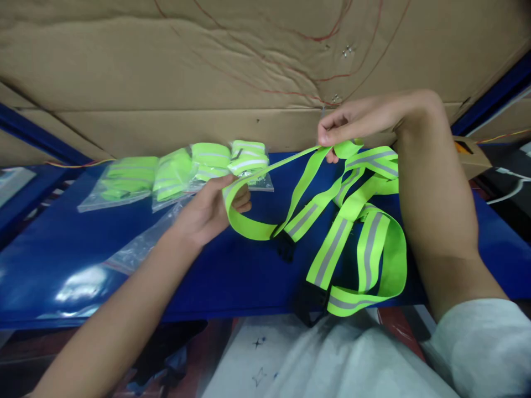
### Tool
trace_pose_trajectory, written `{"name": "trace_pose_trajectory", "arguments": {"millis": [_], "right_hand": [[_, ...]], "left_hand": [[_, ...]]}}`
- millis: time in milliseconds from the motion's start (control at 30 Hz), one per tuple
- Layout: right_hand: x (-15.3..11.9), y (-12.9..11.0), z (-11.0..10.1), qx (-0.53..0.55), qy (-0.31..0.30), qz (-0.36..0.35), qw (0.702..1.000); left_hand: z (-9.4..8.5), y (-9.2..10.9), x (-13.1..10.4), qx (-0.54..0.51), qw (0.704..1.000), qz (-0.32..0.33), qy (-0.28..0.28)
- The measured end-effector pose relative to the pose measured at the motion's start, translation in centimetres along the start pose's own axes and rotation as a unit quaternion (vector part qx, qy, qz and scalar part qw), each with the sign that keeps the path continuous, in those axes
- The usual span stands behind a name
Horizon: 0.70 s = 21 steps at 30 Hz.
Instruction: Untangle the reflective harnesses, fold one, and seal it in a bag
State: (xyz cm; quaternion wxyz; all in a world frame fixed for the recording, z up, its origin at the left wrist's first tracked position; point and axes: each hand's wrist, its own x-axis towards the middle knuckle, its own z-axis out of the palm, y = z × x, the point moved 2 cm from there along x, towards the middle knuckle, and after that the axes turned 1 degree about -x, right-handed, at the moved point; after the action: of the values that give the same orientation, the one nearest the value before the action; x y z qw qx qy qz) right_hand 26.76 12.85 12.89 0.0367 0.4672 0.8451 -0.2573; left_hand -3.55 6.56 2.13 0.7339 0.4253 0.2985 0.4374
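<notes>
A neon-yellow reflective strap harness with grey stripes lies in loose loops on a blue shelf. My left hand is closed on a bend of one strap, left of the loops. Between my hands that strap runs taut, edge towards me. My right hand pinches it farther back, above the rest of the harness. A small black slider sits on the lower run of the strap, beside a dark buckle. Another black buckle hangs at the shelf's front edge.
Several clear bags hold folded neon straps at the back left. An unfilled-looking plastic bag lies under my left forearm. Cardboard with red threads stands behind the blue shelf. A cardboard box is at right.
</notes>
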Motion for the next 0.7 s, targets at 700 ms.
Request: {"name": "trace_pose_trajectory", "arguments": {"millis": [700], "right_hand": [[-0.1,-8.7,3.6,-0.064,0.048,-0.176,0.981]], "left_hand": [[1.0,-1.2,-1.8,0.337,0.936,0.026,-0.098]]}}
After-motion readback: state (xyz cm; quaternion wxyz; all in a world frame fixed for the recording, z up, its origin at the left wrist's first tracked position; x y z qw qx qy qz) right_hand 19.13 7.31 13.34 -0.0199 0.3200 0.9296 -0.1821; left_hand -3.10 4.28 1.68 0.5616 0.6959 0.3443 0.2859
